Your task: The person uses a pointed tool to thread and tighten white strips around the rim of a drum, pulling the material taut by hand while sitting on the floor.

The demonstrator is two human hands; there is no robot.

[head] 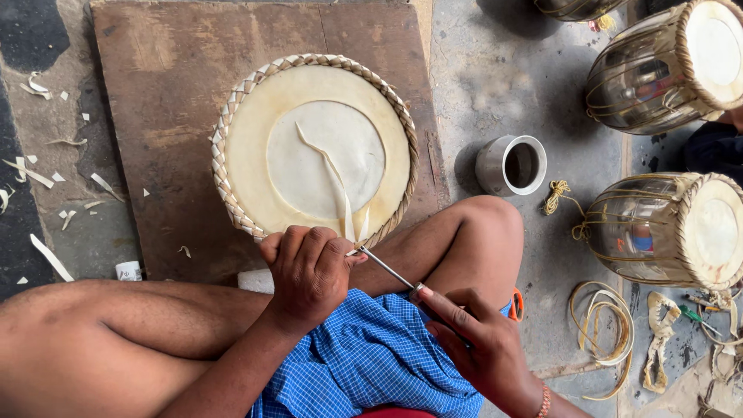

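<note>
best kept shallow: thin metal blade [385,268], gripped by right hand [474,338], under pale skin strip [340,197] pinched by left hand [308,272] at near rim of round braided-edge drumhead [255,147] on brown wooden board [166,77].

Soft, even daylight; faint shadow left of the steel cup [511,165]; mild glare on metal drums [658,70]; sharp focus throughout.

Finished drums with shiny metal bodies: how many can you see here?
3. One drum lies upper right, another drum below it, and a third drum is cut off by the top edge. More may lie outside view.
</note>
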